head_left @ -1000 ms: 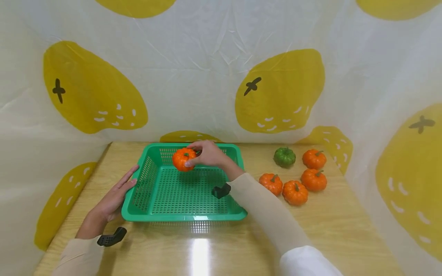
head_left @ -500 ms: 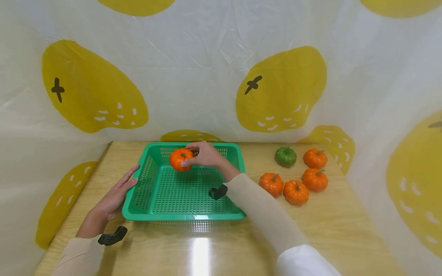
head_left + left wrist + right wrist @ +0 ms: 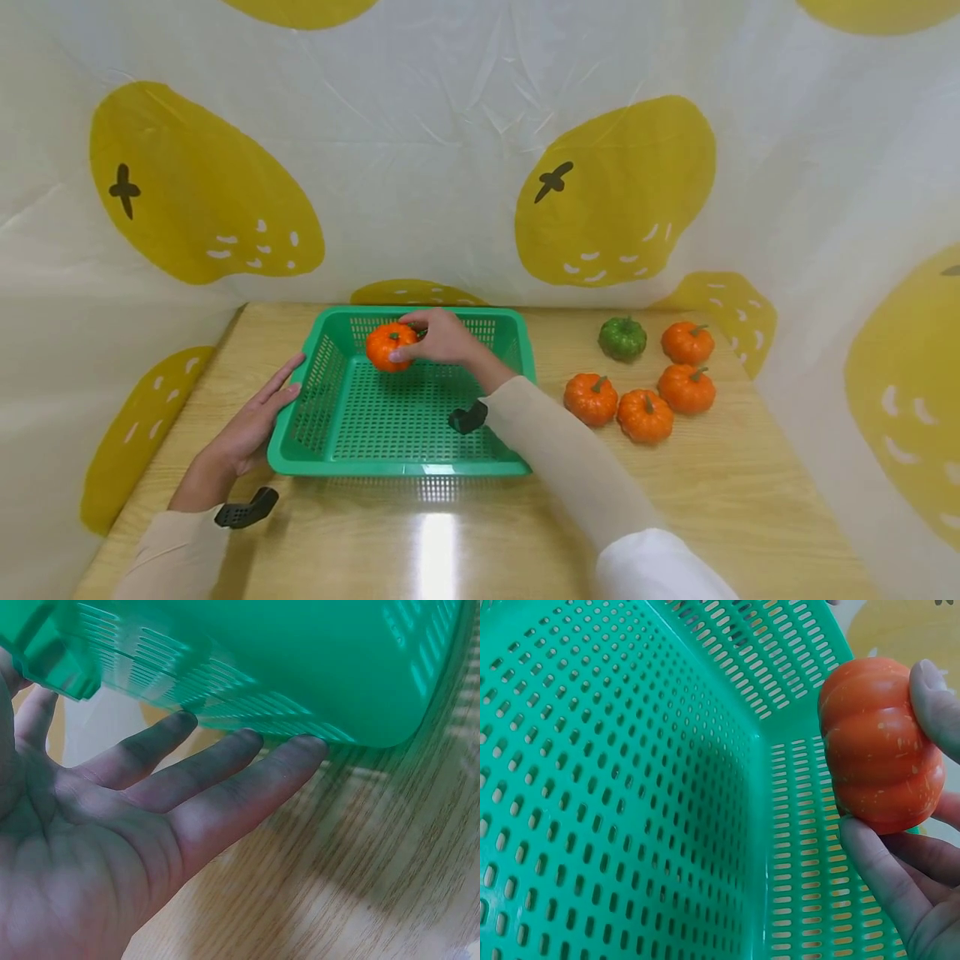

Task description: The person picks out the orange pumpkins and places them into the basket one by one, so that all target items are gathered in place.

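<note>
An orange mini pumpkin (image 3: 390,347) is pinched between the thumb and fingers of my right hand (image 3: 442,337), above the far left part of a green plastic basket (image 3: 405,469). In the right wrist view the pumpkin (image 3: 877,746) is held apart from the slotted basket floor (image 3: 615,787). My left hand (image 3: 255,425) lies along the basket's left side. From the left wrist view, its straight fingers (image 3: 247,772) reach under the rim, fingertips at the outer wall (image 3: 247,682); the thumb is partly hidden.
Right of the basket stand several orange pumpkins (image 3: 647,416) and one green pumpkin (image 3: 622,338) on the wooden table (image 3: 720,508). A pale curtain (image 3: 420,167) printed with yellow fruit hangs behind the table.
My right hand has shifted slightly left with the orange pumpkin over the basket. The left hand keeps its place at the basket's side. The head view has tilted a little.
</note>
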The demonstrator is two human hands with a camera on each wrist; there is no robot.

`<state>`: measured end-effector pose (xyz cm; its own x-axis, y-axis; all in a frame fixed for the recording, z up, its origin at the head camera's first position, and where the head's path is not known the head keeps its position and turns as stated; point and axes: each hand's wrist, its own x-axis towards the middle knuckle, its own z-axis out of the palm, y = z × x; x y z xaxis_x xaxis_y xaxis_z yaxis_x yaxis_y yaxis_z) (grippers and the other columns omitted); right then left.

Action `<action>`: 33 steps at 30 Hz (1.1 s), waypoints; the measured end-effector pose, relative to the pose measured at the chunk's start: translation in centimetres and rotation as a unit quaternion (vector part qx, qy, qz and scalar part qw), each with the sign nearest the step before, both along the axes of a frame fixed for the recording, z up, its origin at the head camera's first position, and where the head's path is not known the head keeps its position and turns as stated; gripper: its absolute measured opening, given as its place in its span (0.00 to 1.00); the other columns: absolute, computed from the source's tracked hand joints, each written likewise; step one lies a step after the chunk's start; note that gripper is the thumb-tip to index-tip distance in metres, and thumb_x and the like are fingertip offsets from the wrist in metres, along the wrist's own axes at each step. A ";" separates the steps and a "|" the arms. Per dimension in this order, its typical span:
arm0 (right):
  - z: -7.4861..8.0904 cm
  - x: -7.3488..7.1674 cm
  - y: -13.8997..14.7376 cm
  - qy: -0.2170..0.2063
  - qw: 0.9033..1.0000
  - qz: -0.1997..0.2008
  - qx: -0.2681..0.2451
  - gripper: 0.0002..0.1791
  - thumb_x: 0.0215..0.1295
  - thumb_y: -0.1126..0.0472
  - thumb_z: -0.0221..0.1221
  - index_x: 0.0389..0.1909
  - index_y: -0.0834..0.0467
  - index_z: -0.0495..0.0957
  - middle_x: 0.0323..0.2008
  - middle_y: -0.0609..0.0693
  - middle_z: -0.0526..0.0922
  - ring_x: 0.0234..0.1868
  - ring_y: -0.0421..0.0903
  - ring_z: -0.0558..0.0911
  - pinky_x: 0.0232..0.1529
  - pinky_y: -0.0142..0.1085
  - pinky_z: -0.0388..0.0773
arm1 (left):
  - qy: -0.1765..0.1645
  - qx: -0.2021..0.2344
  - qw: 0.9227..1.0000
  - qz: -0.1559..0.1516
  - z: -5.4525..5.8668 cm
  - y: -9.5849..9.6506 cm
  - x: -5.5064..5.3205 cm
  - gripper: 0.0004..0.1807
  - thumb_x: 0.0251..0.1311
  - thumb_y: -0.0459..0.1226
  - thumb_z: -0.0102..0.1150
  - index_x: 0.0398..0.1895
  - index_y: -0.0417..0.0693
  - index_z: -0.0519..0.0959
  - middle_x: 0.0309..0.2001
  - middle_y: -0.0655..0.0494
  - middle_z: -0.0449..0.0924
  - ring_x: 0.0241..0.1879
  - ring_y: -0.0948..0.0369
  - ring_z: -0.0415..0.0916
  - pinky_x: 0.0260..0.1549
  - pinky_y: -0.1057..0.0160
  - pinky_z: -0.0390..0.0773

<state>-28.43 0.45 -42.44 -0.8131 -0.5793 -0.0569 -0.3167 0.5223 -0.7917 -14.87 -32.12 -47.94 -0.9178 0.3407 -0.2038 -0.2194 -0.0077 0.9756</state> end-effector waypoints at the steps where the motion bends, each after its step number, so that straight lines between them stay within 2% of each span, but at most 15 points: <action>1: 0.0 0.0 -0.1 0.000 1.000 0.000 0.001 0.39 0.59 0.46 0.76 0.70 0.55 0.77 0.63 0.55 0.84 0.63 0.52 0.82 0.57 0.42 0.83 | -0.001 -0.004 1.000 0.002 0.0 0.0 0.0 0.34 0.85 0.50 0.34 0.85 0.77 0.36 0.63 0.68 0.69 0.53 0.59 0.83 0.48 0.51 0.87; 10: -0.3 -0.1 -0.9 -0.004 1.000 0.009 -0.002 0.40 0.61 0.49 0.75 0.72 0.55 0.74 0.66 0.55 0.81 0.65 0.52 0.80 0.60 0.43 0.82 | -0.005 -0.020 1.000 0.011 0.4 0.1 -0.1 0.34 0.84 0.52 0.35 0.85 0.79 0.35 0.69 0.57 0.60 0.55 0.60 0.82 0.49 0.50 0.87; 13: -0.4 -0.2 -1.1 -0.008 1.000 0.009 -0.004 0.39 0.61 0.49 0.75 0.72 0.55 0.74 0.66 0.56 0.81 0.65 0.52 0.80 0.61 0.44 0.82 | 0.000 -0.020 1.000 0.010 0.4 0.2 -0.1 0.34 0.85 0.52 0.35 0.85 0.78 0.35 0.72 0.49 0.57 0.55 0.59 0.82 0.49 0.49 0.87; 17: -0.6 -0.2 -1.3 -0.013 1.000 0.011 -0.001 0.40 0.61 0.50 0.75 0.73 0.55 0.73 0.66 0.56 0.81 0.64 0.53 0.80 0.61 0.45 0.82 | 0.003 -0.019 1.000 0.007 0.3 0.3 0.0 0.34 0.85 0.52 0.35 0.85 0.78 0.35 0.78 0.37 0.46 0.56 0.59 0.81 0.49 0.49 0.87; 19: -0.7 -0.2 -1.4 -0.015 1.000 0.011 0.003 0.40 0.61 0.49 0.75 0.73 0.55 0.73 0.66 0.57 0.80 0.64 0.53 0.80 0.61 0.45 0.82 | 0.001 -0.019 1.000 0.008 0.3 0.3 0.0 0.34 0.85 0.52 0.34 0.85 0.78 0.35 0.79 0.34 0.42 0.56 0.59 0.81 0.49 0.48 0.86; 24: -0.8 -0.1 -1.6 -0.022 1.000 0.007 0.006 0.41 0.61 0.48 0.75 0.74 0.54 0.73 0.68 0.57 0.79 0.65 0.53 0.80 0.61 0.46 0.82 | -0.008 -0.020 1.000 0.013 0.2 0.3 0.1 0.34 0.84 0.53 0.35 0.84 0.80 0.35 0.80 0.36 0.40 0.56 0.60 0.81 0.50 0.48 0.86; 28: -0.9 -0.1 -1.8 -0.027 1.000 0.007 0.006 0.41 0.61 0.48 0.75 0.74 0.54 0.73 0.68 0.57 0.79 0.66 0.54 0.79 0.62 0.47 0.81 | -0.007 -0.021 1.000 0.013 0.1 0.3 0.1 0.34 0.84 0.53 0.36 0.85 0.79 0.36 0.77 0.41 0.49 0.56 0.59 0.81 0.50 0.48 0.86; 33: -1.2 -0.2 -2.0 -0.031 1.000 0.003 0.001 0.40 0.61 0.48 0.75 0.73 0.53 0.74 0.67 0.57 0.79 0.64 0.54 0.80 0.61 0.46 0.82 | -0.003 -0.014 1.000 0.012 0.1 0.3 0.1 0.34 0.84 0.52 0.36 0.85 0.79 0.37 0.67 0.60 0.63 0.55 0.58 0.82 0.49 0.49 0.87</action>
<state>-28.61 -1.58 -43.61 -0.8041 -0.5846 -0.1080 -0.2702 0.5213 -0.8095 -14.80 -31.80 -47.86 -0.9246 0.3120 -0.2186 -0.2254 0.0147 0.9742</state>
